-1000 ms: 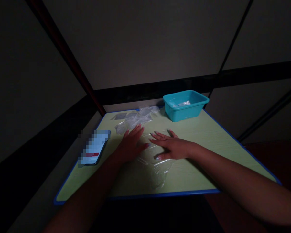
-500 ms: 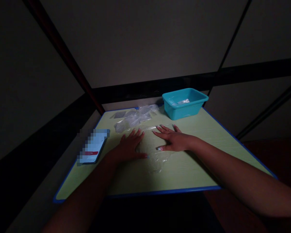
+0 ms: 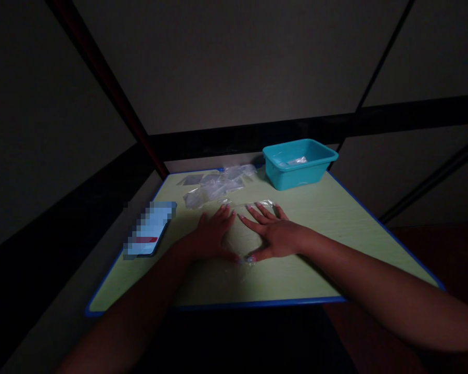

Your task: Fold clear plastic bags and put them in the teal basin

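A clear plastic bag [image 3: 242, 240] lies flat on the pale green table, its edges hard to make out. My left hand [image 3: 213, 236] rests palm down on its left side, fingers spread. On the right side my right hand [image 3: 275, 234] also lies flat with fingers apart. Both thumbs point inward and almost meet near the bag's front end. Shiny creases of the plastic show just beyond my fingertips. Behind my left hand is a loose pile of clear plastic bags [image 3: 214, 187].
A turquoise plastic basket [image 3: 296, 177] with some clear plastic inside stands at the back right. A phone [image 3: 150, 228], partly blurred out, lies at the table's left edge. The table [image 3: 320, 270] has a blue rim, and walls stand behind it and to the left.
My right hand has slid slightly nearer to me and its thumb has come close to the left thumb. The plastic's front part looks flatter, with fewer wrinkles showing.
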`<state>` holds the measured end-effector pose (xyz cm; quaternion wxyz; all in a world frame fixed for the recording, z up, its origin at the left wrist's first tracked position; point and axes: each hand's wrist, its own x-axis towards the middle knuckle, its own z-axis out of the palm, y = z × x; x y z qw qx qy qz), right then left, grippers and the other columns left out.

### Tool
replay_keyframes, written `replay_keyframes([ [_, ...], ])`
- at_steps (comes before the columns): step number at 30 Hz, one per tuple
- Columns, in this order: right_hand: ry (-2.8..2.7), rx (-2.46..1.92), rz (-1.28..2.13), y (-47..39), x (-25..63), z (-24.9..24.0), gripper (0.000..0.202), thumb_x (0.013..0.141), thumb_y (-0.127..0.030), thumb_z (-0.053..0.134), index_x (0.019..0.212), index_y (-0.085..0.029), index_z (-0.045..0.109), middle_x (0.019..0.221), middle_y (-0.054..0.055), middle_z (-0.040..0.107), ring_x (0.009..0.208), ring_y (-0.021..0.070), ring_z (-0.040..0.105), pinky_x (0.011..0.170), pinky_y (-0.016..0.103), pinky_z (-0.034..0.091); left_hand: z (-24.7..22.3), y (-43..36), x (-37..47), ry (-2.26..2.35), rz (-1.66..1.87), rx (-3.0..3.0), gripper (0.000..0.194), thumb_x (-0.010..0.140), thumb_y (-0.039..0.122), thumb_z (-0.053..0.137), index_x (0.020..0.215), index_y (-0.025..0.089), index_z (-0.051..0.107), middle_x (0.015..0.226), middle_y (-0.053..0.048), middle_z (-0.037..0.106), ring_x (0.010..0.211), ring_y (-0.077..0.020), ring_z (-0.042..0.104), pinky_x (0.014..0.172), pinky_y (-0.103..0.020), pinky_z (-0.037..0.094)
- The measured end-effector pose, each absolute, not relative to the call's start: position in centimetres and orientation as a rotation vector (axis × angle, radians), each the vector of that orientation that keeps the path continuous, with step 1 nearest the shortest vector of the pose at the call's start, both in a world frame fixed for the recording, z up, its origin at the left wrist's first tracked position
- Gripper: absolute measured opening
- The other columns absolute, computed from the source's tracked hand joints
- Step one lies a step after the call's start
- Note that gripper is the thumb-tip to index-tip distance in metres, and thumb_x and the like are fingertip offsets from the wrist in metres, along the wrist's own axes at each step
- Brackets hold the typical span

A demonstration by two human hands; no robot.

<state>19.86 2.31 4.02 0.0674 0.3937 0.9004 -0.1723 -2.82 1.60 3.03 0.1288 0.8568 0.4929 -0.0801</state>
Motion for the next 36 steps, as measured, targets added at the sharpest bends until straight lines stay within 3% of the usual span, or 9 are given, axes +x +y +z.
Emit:
replay_keyframes([
  [7, 2.718, 1.328, -0.427, 3.5, 20.6, 3.5, 0.083, 0.088, -0.07, 0.03, 0.152, -0.022, 0.007, 0.157, 0.01, 0.0, 0.144, 0.0311, 0.0, 0.107, 0.067, 0.001, 3.9, 1.0, -2.9, 1.402, -0.434, 2.45, 0.13, 0.058, 0.076, 0.065, 0.152, 0.015, -0.001, 0.155, -0.021, -0.005, 0.143, -0.0419, -0.005, 0.106, -0.07, 0.002],
  [11, 2.588, 1.555, -0.327, 4.1, 20.9, 3.3, 0.081, 0.091, -0.066, 0.026, 0.152, -0.014, 0.011, 0.156, 0.015, 0.005, 0.144, 0.0335, 0.002, 0.107, 0.067, 0.004, 4.1, 0.7, -3.2, 1.373, -0.433, 2.444, 0.134, 0.054, 0.077, 0.067, 0.152, 0.014, 0.001, 0.155, -0.021, -0.004, 0.142, -0.0445, -0.003, 0.105, -0.071, 0.002],
  [14, 2.563, 1.636, -0.283, 3.9, 20.7, 3.4, 0.082, 0.091, -0.066, 0.027, 0.152, -0.013, 0.011, 0.156, 0.016, -0.001, 0.143, 0.034, -0.002, 0.107, 0.068, 0.003, 3.6, 1.0, -3.3, 1.432, -0.303, 2.463, 0.125, 0.06, 0.077, 0.064, 0.152, 0.016, 0.006, 0.156, -0.021, 0.0, 0.142, -0.0444, -0.001, 0.106, -0.069, 0.003],
  [18, 2.719, 1.282, -0.409, 2.9, 20.1, 3.7, 0.078, 0.091, -0.065, 0.032, 0.152, -0.022, 0.007, 0.155, 0.009, -0.01, 0.144, 0.0297, -0.005, 0.107, 0.067, -0.001, 3.3, 1.7, -3.2, 1.514, -0.017, 2.512, 0.102, 0.076, 0.073, 0.052, 0.152, 0.017, 0.011, 0.157, -0.018, 0.007, 0.144, -0.0372, 0.004, 0.111, -0.063, 0.0],
  [24, 2.732, 1.02, -0.586, 1.7, 19.8, 3.9, 0.095, 0.08, -0.074, 0.046, 0.151, -0.026, 0.007, 0.155, 0.012, -0.01, 0.143, 0.0323, -0.009, 0.106, 0.065, -0.009, 3.3, 2.1, -3.3, 1.422, -0.029, 2.438, 0.076, 0.092, 0.058, 0.037, 0.151, 0.017, 0.013, 0.157, -0.014, 0.012, 0.144, -0.0313, 0.012, 0.112, -0.06, 0.007],
  [32, 2.661, 1.109, -0.665, 2.1, 20.2, 4.4, 0.103, 0.069, -0.078, 0.055, 0.15, -0.034, 0.01, 0.155, 0.01, -0.015, 0.137, 0.0393, -0.021, 0.105, 0.066, -0.009, 2.3, 3.3, -5.0, 1.896, -0.132, 2.347, 0.077, 0.09, 0.063, 0.035, 0.148, 0.013, 0.025, 0.154, -0.022, 0.018, 0.143, -0.0362, 0.015, 0.109, -0.063, 0.014],
  [36, 2.628, 1.094, -0.676, 2.1, 20.2, 4.7, 0.103, 0.068, -0.074, 0.06, 0.15, -0.035, 0.011, 0.156, 0.009, -0.014, 0.137, 0.0395, -0.021, 0.104, 0.067, -0.011, 2.6, 3.4, -4.8, 1.854, 0.005, 2.393, 0.076, 0.091, 0.059, 0.033, 0.149, 0.013, 0.021, 0.156, -0.018, 0.015, 0.144, -0.0327, 0.01, 0.111, -0.06, 0.015],
])
